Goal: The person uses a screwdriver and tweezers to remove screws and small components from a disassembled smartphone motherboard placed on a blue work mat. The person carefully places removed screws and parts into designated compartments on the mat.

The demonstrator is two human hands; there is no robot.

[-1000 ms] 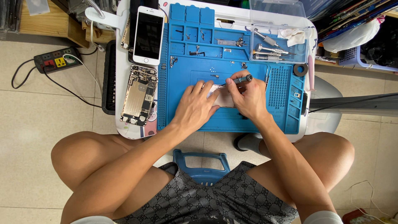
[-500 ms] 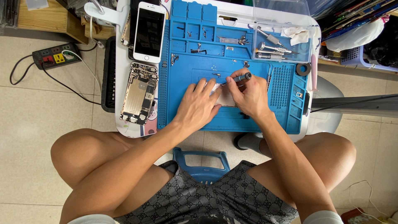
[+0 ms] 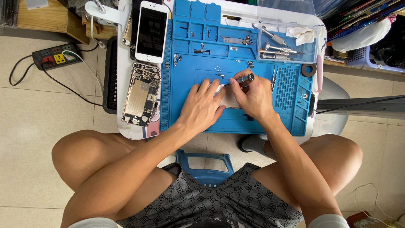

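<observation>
Currently mid-screw work: right hand [image 3: 253, 95] pinches a small screwdriver [image 3: 241, 80], tip angled down onto a pale part [image 3: 230, 100] at the mat's [image 3: 190, 114] centre. Left hand [image 3: 202, 105] lies flat, fingers pinning the part, gripping nothing. Next move likely calls for a steady tip and a still part. Opened phone [image 3: 141, 95] and intact phone [image 3: 151, 31] sit off the mat's left edge. Versus earlier frames: hands and tool barely shifted; only the camera view moved slightly.

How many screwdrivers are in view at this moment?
4. One screwdriver is in the right hand over the blue mat; three spare screwdrivers lie in the mat's upper-right tray. Others may be hidden.
</observation>
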